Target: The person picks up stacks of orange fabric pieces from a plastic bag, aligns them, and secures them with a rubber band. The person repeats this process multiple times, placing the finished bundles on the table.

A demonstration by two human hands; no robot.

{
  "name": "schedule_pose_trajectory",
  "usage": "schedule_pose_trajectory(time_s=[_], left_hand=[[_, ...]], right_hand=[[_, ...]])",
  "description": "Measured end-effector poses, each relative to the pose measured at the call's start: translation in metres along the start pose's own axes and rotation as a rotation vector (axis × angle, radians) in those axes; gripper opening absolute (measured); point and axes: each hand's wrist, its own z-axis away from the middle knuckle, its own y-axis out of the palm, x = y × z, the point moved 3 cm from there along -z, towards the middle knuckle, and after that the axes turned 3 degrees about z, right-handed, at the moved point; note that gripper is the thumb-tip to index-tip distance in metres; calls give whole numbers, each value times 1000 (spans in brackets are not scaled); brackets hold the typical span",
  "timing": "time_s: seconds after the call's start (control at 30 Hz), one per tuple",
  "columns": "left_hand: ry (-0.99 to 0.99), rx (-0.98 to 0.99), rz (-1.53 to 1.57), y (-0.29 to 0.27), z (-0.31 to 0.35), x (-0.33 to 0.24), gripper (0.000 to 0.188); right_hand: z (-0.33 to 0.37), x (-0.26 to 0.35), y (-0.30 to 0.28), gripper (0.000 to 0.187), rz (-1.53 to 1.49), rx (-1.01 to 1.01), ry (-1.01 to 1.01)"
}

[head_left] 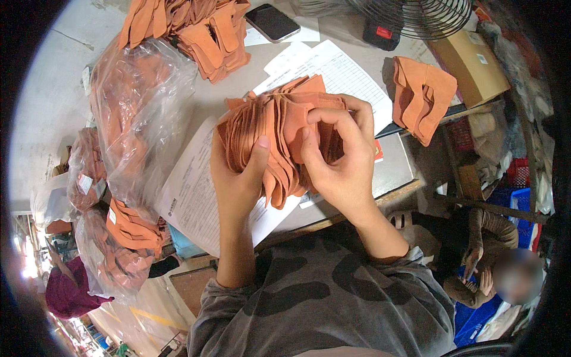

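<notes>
Both my hands are around a thick bundle of orange-brown cut leather pieces [275,149], raised over papers on the table. My left hand [238,181] clasps the bundle's left side, thumb lying across the front edges. At its right side, my right hand [345,154] bends its index finger and thumb toward each other at the edge of a piece. Whether a single piece is pinched between those fingertips, I cannot tell. The pieces fan apart a little, and the bundle's underside is hidden.
More leather bundles [217,44] lie at the far left, beside a clear plastic bag [140,119] of pieces. A separate leather bundle [422,98] rests by the right edge, near a cardboard box [470,65]. A phone [272,22] and wire fan guard [416,15] are behind. A person [476,262] sits lower right.
</notes>
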Motion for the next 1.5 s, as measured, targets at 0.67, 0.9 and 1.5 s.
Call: schedule_pose_trajectory(time_s=[0.67,0.9,1.5], left_hand=[[-34,-35,28,-10,-3,6,44],[-108,-14,140,-10,-2,9,43],[-98,32,156,-12,-2,11,43]], right_hand=[[-4,-5,21,42,115,9,-49],[-9,-13,18,30,-49,27,-96],[-3,-18,15,12,-48,51,-55]])
